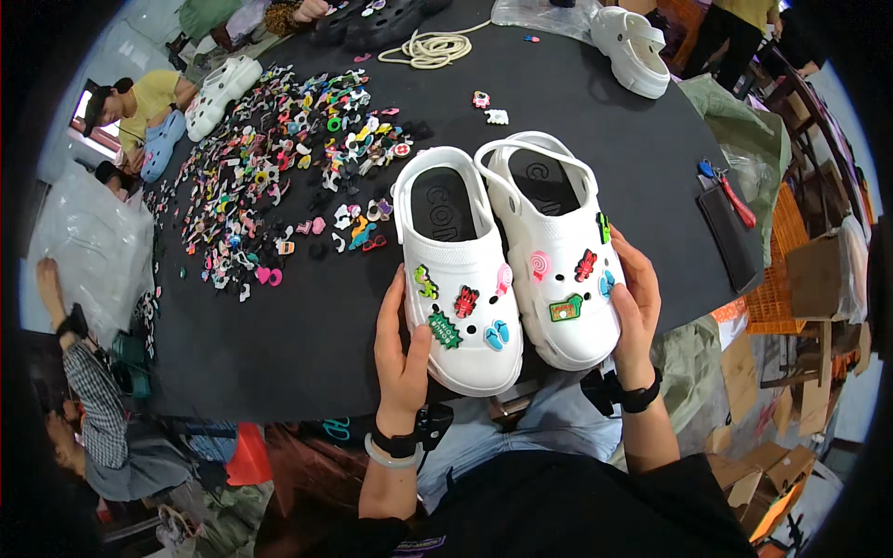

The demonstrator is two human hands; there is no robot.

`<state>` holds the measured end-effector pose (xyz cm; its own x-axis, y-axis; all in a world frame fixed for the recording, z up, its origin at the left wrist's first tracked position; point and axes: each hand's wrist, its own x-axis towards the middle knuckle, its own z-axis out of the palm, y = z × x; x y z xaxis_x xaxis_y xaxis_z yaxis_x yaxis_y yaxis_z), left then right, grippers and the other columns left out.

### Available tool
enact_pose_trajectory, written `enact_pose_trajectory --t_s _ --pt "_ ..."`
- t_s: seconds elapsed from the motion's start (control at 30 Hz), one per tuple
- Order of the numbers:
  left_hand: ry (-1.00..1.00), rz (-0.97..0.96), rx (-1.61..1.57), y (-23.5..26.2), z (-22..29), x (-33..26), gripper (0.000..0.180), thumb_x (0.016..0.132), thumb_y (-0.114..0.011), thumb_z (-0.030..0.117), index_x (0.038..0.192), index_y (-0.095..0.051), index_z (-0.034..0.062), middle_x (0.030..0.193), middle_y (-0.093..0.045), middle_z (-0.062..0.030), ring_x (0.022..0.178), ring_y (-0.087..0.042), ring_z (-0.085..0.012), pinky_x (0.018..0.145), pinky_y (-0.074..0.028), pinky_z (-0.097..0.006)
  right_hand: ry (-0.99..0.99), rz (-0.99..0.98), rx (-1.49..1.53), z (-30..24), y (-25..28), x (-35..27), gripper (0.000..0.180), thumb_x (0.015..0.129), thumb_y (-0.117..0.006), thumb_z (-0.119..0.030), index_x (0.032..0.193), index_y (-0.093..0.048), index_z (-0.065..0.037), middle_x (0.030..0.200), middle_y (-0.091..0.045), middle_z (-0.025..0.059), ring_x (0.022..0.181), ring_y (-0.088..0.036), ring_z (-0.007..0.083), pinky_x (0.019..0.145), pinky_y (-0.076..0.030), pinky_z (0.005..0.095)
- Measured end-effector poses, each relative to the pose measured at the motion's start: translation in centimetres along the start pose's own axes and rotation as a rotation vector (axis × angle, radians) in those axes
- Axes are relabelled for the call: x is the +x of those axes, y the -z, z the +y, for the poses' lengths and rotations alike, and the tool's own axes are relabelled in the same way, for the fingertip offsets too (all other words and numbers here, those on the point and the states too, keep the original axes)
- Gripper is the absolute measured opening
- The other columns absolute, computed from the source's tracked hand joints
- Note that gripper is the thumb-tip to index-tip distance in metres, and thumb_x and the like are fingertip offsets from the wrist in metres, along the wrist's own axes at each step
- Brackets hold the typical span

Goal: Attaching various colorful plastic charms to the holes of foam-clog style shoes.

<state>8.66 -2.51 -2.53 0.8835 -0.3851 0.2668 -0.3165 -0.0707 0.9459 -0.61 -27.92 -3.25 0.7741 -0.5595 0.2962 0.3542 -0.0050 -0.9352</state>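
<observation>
Two white clogs are held side by side, toes toward me, over the near edge of the black table. My left hand (398,363) is closed on the outer side of the left clog (448,264), thumb near a spiky green charm (445,331). My right hand (636,312) grips the outer side of the right clog (556,238), its thumb close to a blue flip-flop charm (606,284). Both uppers carry a red lobster charm, a pink lollipop charm and blue flip-flop charms. A green-and-brown charm (566,308) sits low on the right upper. Some vent holes are bare.
A wide heap of loose colourful charms (265,177) covers the table's left half. White clogs (633,51) stand far right, with a cord coil (428,50) farther left. A dark pouch (728,232) and red-handled tool (739,203) lie right. Other people sit at the left.
</observation>
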Motion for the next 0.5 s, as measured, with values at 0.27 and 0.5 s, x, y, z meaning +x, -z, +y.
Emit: enact_pose_trajectory --t_s 0.27,0.5 --pt "-0.029 0.024 -0.025 -0.7 -0.5 -0.2 0.082 0.081 -0.070 0.026 0.142 -0.028 -0.0063 0.143 -0.037 -0.0206 0.132 -0.038 -0.0305 0.111 -0.029 -0.041 -0.145 -0.028 0.010 -0.8 0.3 0.8 0.052 0.078 -0.074 -0.019 0.123 -0.052 -0.004 0.139 -0.045 0.0195 0.126 -0.047 0.0268 0.108 -0.034 0.0394" --pt "0.008 0.043 -0.052 -0.8 -0.6 -0.2 0.080 0.082 -0.070 0.028 0.142 -0.030 -0.0058 0.142 -0.038 -0.0195 0.130 -0.040 -0.0284 0.109 -0.031 -0.040 -0.115 -0.037 0.078 -0.5 0.3 0.7 0.044 0.081 -0.068 -0.008 0.122 -0.053 -0.004 0.139 -0.045 0.0182 0.128 -0.045 0.0262 0.109 -0.033 0.0383"
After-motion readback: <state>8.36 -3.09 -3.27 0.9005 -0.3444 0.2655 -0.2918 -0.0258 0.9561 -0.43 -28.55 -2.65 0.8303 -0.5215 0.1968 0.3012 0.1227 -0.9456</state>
